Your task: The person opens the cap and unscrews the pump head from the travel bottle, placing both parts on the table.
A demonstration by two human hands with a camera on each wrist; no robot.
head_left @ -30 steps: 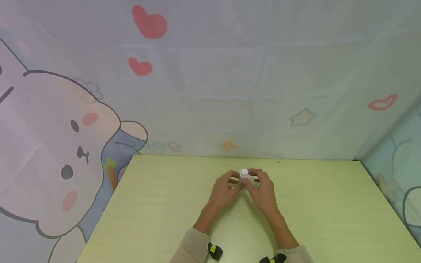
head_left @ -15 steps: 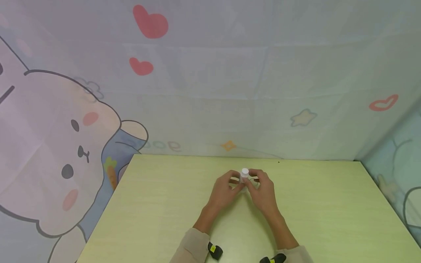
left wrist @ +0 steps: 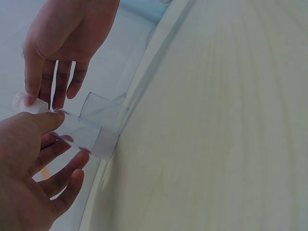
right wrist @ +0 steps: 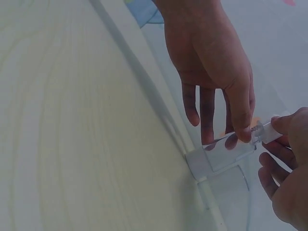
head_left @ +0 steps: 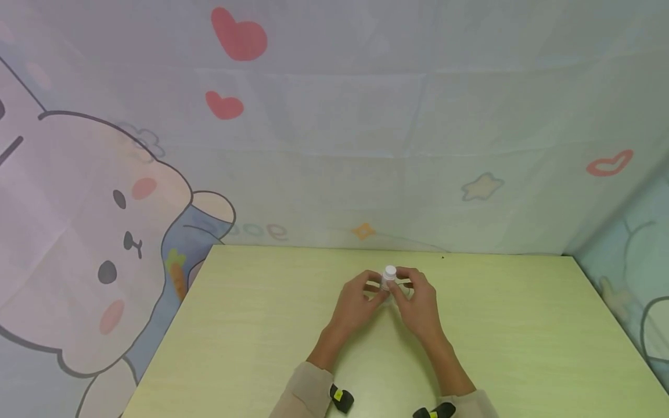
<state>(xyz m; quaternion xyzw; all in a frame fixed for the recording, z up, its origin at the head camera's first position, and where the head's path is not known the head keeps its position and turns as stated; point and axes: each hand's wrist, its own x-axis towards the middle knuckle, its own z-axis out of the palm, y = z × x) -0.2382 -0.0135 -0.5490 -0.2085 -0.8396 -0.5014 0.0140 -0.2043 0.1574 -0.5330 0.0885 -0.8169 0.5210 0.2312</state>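
Note:
A clear bottle (right wrist: pixel 228 152) with a whitish lower part stands upright on the table, its white cap (head_left: pixel 389 271) at the top. My left hand (head_left: pixel 352 305) holds the bottle's body between thumb and fingers, as the left wrist view also shows. The white cap is pinched by the thumb and fingers of my right hand (head_left: pixel 419 305). Threads of the bottle's neck show just below the cap in the right wrist view. Close beside the bottle is a clear, open-topped cup (left wrist: pixel 102 113), touching or nearly so; my right hand partly hides it in the head view.
The pale wooden table (head_left: pixel 251 325) extends to both sides and towards me. Behind it hangs a printed cloth (head_left: pixel 334 128) with hearts and a cartoon rabbit. Black straps with small devices (head_left: pixel 342 399) sit at both sleeves.
The white cap and my right fingertips have shifted very slightly up and to the right. My left hand stays in place on the bottle.

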